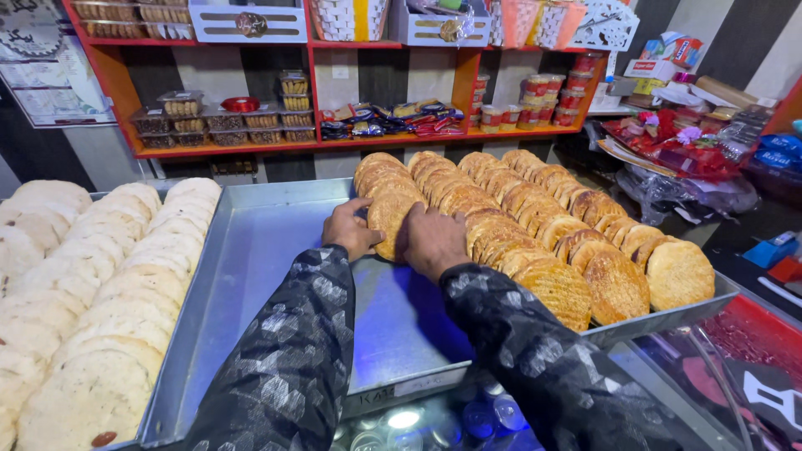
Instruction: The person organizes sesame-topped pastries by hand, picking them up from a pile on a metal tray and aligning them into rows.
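A large metal tray [276,242] holds overlapping rows of round golden-brown biscuits [535,230] across its right half. My left hand [349,229] rests on the tray's bare metal and touches the left edge of the leftmost biscuit [389,219]. My right hand [434,238] lies flat on the same row, just right of that biscuit. Both arms wear dark patterned sleeves. Whether either hand grips a biscuit is unclear; the fingers press against them.
A second tray [180,334] on the left is packed with pale round biscuits [100,284]. Orange shelves [309,142] behind carry boxed sweets and packets. Wrapped goods [677,146] pile up at the right. A glass counter [735,367] lies below.
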